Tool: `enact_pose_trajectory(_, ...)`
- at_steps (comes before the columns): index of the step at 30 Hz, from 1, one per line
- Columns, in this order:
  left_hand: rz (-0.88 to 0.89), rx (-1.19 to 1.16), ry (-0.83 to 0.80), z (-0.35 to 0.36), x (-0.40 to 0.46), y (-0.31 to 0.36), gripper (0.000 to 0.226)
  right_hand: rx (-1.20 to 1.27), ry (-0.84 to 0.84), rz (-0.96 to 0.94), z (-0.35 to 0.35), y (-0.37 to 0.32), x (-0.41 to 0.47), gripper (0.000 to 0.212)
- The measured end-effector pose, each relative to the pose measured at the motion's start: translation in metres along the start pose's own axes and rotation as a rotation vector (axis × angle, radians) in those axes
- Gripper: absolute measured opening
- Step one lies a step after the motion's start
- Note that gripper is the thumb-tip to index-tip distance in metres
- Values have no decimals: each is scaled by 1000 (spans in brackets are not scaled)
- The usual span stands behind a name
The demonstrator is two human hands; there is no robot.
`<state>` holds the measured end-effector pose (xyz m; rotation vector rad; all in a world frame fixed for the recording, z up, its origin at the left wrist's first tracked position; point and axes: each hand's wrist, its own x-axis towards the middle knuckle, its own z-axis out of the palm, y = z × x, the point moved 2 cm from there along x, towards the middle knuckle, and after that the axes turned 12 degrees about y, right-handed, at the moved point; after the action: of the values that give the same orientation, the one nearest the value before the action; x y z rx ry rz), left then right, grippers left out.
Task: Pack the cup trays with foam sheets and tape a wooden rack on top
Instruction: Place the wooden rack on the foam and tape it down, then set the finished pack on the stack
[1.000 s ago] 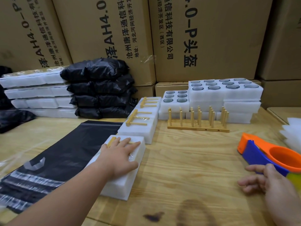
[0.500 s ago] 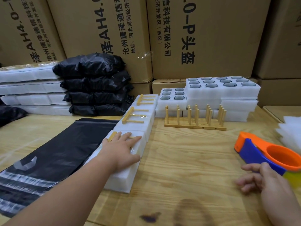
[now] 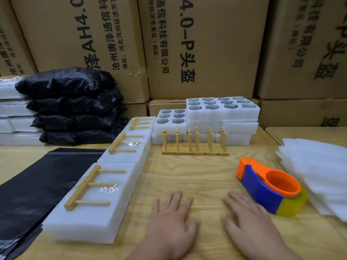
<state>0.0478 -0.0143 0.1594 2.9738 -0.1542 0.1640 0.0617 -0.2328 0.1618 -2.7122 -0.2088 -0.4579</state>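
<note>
1. Both hands lie flat on the bench near its front edge, fingers spread and holding nothing: the left hand (image 3: pixel 171 220) just right of the nearest pack, the right hand (image 3: pixel 247 222) just left of the tape dispenser (image 3: pixel 270 188).
2. A second ago the left hand was pressing on top of the nearest finished pack (image 3: pixel 90 199); it has since lifted off and come to the bare wood, and the right hand has moved inward from beside the dispenser. I take that to mean this pack is done.
3. The pack is a white foam block with a wooden rack (image 3: pixel 82 186) lying flat on top under shiny clear tape. It sits at the front left of the bench, its left side against a black plastic bag (image 3: pixel 37 184).
4. Two more taped packs (image 3: pixel 129 141) run in a line behind it toward the back.
5. Next likely pieces: a loose rack (image 3: pixel 195 145) standing mid-bench, open cup trays (image 3: pixel 221 109) stacked behind it, and foam sheets (image 3: pixel 315 171) piled at the right edge.
6. At the back left lie filled black bags (image 3: pixel 75 106) and more foam; cardboard boxes (image 3: pixel 197 44) form the wall behind.
</note>
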Motion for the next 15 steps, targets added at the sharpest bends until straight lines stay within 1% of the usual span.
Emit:
enact_pose_trajectory(1, -21, -1, 25, 4, 3, 3, 77, -56, -54, -23, 3, -4, 4, 59)
enact_pose_trajectory(3, -45, -4, 47, 8, 11, 3, 80, -69, -67, -38, 3, -11, 6, 64)
enact_pose_trajectory(6, -60, -6, 36, 12, 26, 4, 79, -99, 18, -86, -4, -17, 0, 58)
enact_pose_trajectory(8, -71, -16, 44, 17, 36, 6, 81, -84, 8, -116, -6, -19, 0, 57)
enact_pose_trajectory(9, -76, -24, 53, 19, 40, 7, 83, -110, -20, -90, -4, -19, 2, 58)
enact_pose_trajectory(11, -81, -41, 73, 21, 49, 8, 87, -161, -4, -34, -2, -18, 5, 62)
enact_pose_trajectory(13, -72, -42, 95, 22, 57, 10, 85, -172, 34, -41, -6, -19, 10, 62)
enact_pose_trajectory(15, -65, -32, 108, 22, 66, 12, 81, -168, -44, -31, -8, -22, 16, 66)
